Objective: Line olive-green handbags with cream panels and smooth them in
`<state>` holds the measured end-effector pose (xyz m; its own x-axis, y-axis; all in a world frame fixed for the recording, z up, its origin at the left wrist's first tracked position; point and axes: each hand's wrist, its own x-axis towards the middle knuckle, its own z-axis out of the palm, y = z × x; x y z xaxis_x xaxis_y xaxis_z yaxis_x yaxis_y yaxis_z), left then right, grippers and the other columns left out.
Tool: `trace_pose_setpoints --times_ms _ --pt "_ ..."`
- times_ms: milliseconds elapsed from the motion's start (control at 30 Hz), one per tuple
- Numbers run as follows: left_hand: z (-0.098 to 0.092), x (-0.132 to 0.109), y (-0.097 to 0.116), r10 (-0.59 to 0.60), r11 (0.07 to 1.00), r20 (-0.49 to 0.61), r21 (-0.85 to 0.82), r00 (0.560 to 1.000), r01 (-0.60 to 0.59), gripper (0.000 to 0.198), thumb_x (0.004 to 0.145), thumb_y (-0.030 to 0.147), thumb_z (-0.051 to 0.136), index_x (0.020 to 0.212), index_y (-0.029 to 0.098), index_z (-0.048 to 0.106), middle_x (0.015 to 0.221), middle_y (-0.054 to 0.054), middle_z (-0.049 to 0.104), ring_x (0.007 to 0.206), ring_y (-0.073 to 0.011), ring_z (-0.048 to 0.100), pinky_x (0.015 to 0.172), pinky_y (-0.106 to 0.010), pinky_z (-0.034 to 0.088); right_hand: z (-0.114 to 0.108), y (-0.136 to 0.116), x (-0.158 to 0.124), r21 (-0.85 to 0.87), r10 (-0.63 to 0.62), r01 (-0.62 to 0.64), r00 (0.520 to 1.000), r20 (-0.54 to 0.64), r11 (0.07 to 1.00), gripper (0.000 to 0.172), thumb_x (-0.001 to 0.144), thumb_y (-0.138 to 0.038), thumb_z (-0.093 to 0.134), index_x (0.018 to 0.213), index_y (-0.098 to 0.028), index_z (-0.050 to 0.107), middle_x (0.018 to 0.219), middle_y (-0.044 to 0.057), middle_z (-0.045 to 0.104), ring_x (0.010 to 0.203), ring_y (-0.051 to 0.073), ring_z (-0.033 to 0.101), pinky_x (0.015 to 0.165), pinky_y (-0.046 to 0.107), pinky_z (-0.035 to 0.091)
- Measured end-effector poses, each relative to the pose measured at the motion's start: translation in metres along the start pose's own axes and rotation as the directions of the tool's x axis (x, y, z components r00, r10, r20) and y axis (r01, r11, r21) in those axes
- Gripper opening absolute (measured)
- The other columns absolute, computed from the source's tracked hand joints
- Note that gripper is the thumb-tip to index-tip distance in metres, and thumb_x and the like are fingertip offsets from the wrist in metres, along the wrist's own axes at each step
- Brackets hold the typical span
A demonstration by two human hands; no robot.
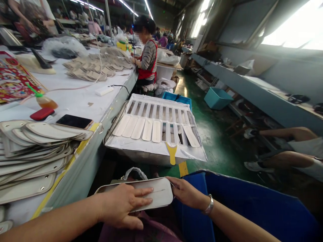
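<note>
from here i see the left hand [123, 201] laid flat, loosely spread, on a pale panel [161, 194], while the right hand [186, 193] grips its right end (a silver bracelet [210, 204] circles that wrist). the panel sits over the lap [151, 228], between the worktop [72, 97] and a blue bin [247, 201].

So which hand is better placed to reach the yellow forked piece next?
Probably the right hand: it's nearer the yellow forked piece. The left hand is spread farther left across the long white rounded panel.
</note>
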<state>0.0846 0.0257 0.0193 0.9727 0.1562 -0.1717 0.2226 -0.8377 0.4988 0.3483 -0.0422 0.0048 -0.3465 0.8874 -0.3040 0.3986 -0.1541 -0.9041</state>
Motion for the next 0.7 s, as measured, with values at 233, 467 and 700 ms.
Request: trace_pose_setpoints --times_ms 233,467,700 --pt "0.012 0.002 0.009 -0.089 0.982 0.049 0.171 0.995 0.08 0.06 0.077 0.031 0.051 0.135 0.033 0.032 0.144 -0.002 0.029 0.08 -0.0216 0.061 0.074 -0.036 0.048 0.0 -0.012 -0.001 -0.004 0.013 -0.013 0.999 -0.044 1.0 0.041 0.077 -0.015 0.04 0.113 -0.017 0.059 0.096 0.004 0.066 0.086 0.019 0.059 0.078 0.03 0.047" --pt "0.019 0.002 0.007 -0.06 0.978 0.072 0.204 0.996 0.044 0.058 0.078 0.024 0.047 0.134 0.026 0.032 0.146 -0.006 0.026 0.08 -0.022 0.06 0.07 -0.037 0.049 0.012 -0.01 -0.003 -0.108 0.085 -0.102 0.985 -0.15 0.989 0.044 0.079 -0.017 0.039 0.119 -0.018 0.055 0.098 0.006 0.066 0.086 0.02 0.061 0.076 0.029 0.047" --pt "0.004 0.009 0.004 -0.041 0.988 0.098 0.153 0.994 0.026 0.048 0.085 0.026 0.039 0.133 0.026 0.036 0.143 -0.008 0.031 0.076 -0.0207 0.062 0.065 -0.035 0.049 -0.02 0.018 0.002 0.224 0.223 -0.24 0.97 0.099 0.945 0.052 0.084 -0.043 0.041 0.129 -0.018 0.043 0.062 0.0 0.058 0.051 0.013 0.055 0.049 0.024 0.045"
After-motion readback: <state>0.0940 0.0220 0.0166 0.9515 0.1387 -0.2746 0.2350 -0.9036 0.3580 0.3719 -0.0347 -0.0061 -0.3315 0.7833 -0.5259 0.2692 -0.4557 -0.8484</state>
